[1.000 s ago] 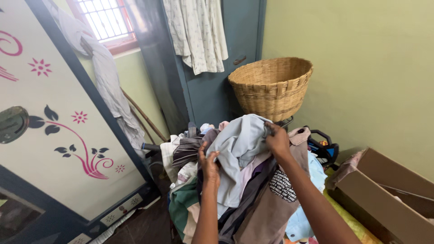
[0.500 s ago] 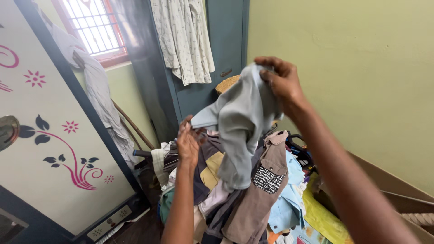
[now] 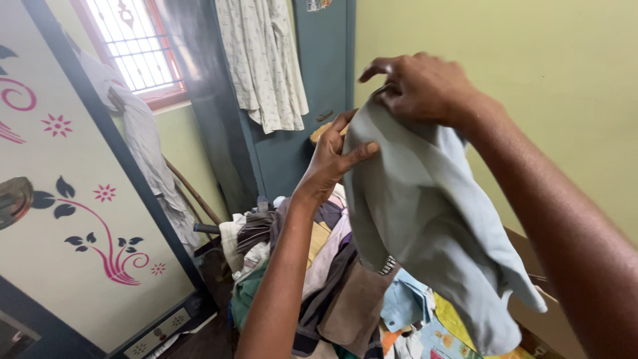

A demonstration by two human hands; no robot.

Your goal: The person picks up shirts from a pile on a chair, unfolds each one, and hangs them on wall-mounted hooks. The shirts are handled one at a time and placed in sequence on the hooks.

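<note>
A pale grey-blue garment (image 3: pixel 432 219) hangs in the air in front of me, lifted clear of a heap of mixed clothes (image 3: pixel 312 279). My right hand (image 3: pixel 422 86) pinches its top edge at the upper centre. My left hand (image 3: pixel 332 159) grips the same edge a little lower and to the left, thumb across the cloth. The garment drapes down to the lower right and hides most of the woven basket (image 3: pixel 322 131) behind it.
A cream wardrobe door (image 3: pixel 73 199) with pink flower motifs stands at the left. A patterned white shirt (image 3: pixel 262 60) hangs on the blue-grey door (image 3: pixel 325 80). A barred window (image 3: pixel 133 43) is at upper left, a green wall (image 3: pixel 531 73) on the right, a cardboard box edge (image 3: pixel 525 266) at lower right.
Both hands have raised the grey-blue garment from the heap to face height. My left hand has come up from the pile and taken hold of its top edge.
</note>
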